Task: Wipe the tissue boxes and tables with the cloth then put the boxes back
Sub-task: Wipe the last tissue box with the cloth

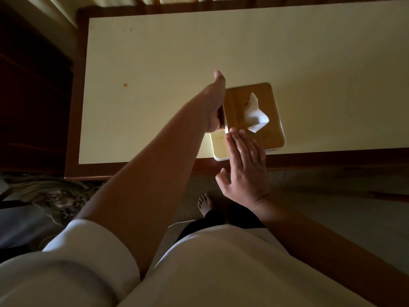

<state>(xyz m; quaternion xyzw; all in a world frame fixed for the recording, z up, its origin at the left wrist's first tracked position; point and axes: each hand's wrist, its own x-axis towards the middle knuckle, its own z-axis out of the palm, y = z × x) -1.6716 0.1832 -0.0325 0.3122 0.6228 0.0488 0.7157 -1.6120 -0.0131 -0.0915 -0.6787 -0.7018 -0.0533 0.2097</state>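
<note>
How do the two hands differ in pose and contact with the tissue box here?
The left hand grips the tissue box at its left side, fingers curled around the edge; the right hand is flat and open, gripping nothing. The left arm reaches out over the table; the right hand hangs at the box's near corner, by the table's near edge. Both are bare, and neither holds a cloth.

Tissue box (252, 120) sits at near edge of cream table (155, 63), wooden lid, white tissue (255, 115) sticking up. Left hand (215, 103) grips box's left side, thumb extended. Right hand (245, 167) flat, fingers spread, fingertips over box's near end. Small brown spot (125, 85) on tabletop, left.
</note>
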